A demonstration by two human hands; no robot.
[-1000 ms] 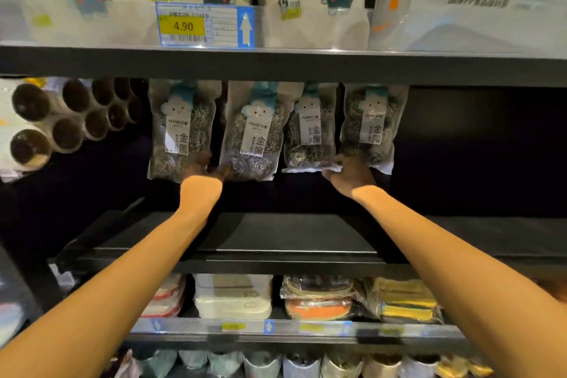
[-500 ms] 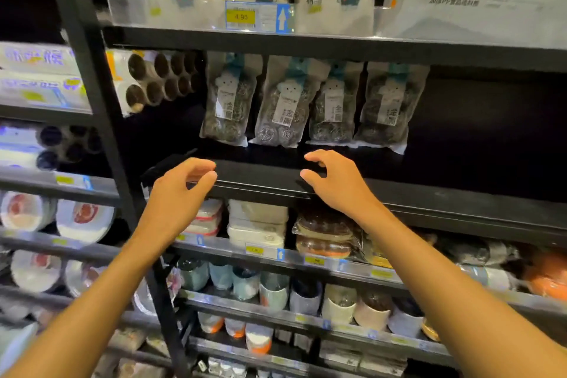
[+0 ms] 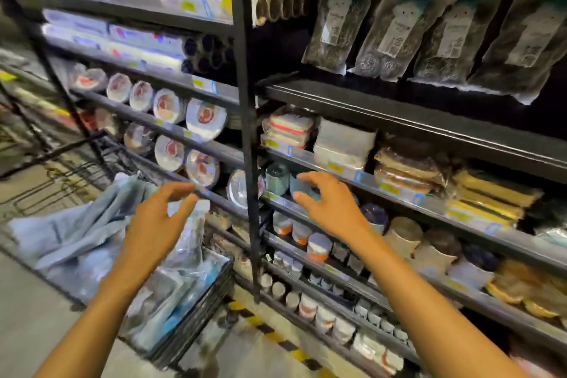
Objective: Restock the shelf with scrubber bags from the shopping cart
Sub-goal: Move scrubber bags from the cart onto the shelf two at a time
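Clear plastic bags lie just below the left hand, which hovers at centre left with its fingers loosely curved and apart, holding nothing. The right hand, at the centre of the frame, is likewise empty, fingers spread and slightly bent, in front of a row of small cups on a lower shelf. A black upright post rises between the two hands.

The plastic bags stand in the black wire shopping cart at lower left, beside a crumpled blue cloth; they are too blurred to tell what is in them. Round packs of plates fill the shelves left of the post. At the upper right, four scrubber bags of grey steel wool with white labels hang side by side, their lower edges just above a dark shelf, well apart from both hands. A yellow-and-black stripe runs along the floor at the foot of the rack.
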